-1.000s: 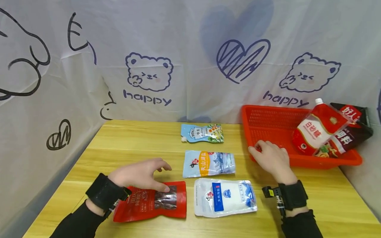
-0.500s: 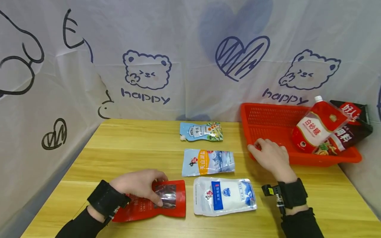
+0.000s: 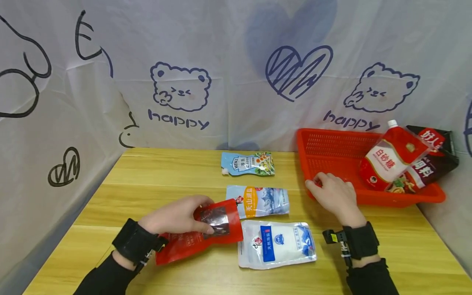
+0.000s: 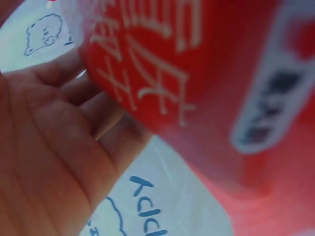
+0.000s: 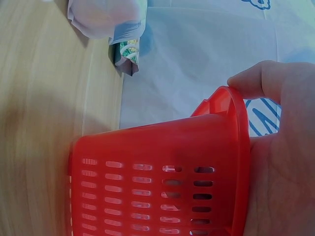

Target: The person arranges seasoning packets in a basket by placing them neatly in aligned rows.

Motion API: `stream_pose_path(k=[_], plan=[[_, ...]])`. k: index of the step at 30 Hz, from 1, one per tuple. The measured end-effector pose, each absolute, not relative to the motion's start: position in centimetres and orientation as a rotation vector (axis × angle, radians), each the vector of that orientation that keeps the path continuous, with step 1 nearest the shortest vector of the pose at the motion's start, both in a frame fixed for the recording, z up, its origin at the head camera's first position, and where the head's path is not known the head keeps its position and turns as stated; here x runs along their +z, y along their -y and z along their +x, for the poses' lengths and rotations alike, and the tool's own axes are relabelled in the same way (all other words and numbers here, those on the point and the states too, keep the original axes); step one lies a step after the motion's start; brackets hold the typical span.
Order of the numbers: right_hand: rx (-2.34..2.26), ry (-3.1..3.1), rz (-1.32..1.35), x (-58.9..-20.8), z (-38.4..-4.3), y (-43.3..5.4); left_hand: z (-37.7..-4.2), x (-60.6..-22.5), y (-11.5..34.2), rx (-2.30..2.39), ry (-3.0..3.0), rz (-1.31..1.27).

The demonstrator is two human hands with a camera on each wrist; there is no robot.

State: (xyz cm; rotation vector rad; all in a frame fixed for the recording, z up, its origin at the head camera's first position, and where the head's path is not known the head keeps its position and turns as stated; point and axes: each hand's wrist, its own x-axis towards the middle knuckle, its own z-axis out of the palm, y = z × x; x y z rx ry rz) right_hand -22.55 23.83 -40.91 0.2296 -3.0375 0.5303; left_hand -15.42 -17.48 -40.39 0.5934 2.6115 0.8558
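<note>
My left hand [image 3: 177,217] grips a red pouch of dried chillies [image 3: 200,243], thumb on its clear window and fingers at the far edge. The pouch is tilted, its right end overlapping two salt pouches in the head view. In the left wrist view, its red printed face [image 4: 162,73] fills much of the picture beside my palm [image 4: 44,142]. My right hand [image 3: 333,196] holds the near left corner of a red plastic basket [image 3: 372,197]. In the right wrist view, my thumb lies on the rim, above the slotted wall [image 5: 147,147]; the other fingers are mostly hidden.
A white salt pouch [image 3: 287,241], a blue-and-orange salt pouch [image 3: 263,201] and a light blue Heinz spout pouch [image 3: 248,164] lie on the wooden table [image 3: 155,172]. A sugar pouch [image 3: 391,159] and a dark seasoning packet [image 3: 429,172] lean in the basket's right side.
My left hand has closed on the red chilli pouch and raised it, moving it up and right with its right end tipped upward. The right hand has stayed on the basket rim.
</note>
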Motion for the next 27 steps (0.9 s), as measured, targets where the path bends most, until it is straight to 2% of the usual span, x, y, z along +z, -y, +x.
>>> stream_pose_path(k=[11,22,27], plan=[[0.529,3.029,0.232,-40.9,-22.5,-23.9,-17.7,-37.8,14.6,1.038,-2.852,0.659],[0.541,3.026,0.201,-40.9,-22.5,-23.8,-19.2,-37.4,10.8,1.409,-2.982,0.464],[0.596,3.024,0.18,-40.7,-22.4,-23.9,-19.2,-38.0,9.8,1.571,-3.009,0.456]])
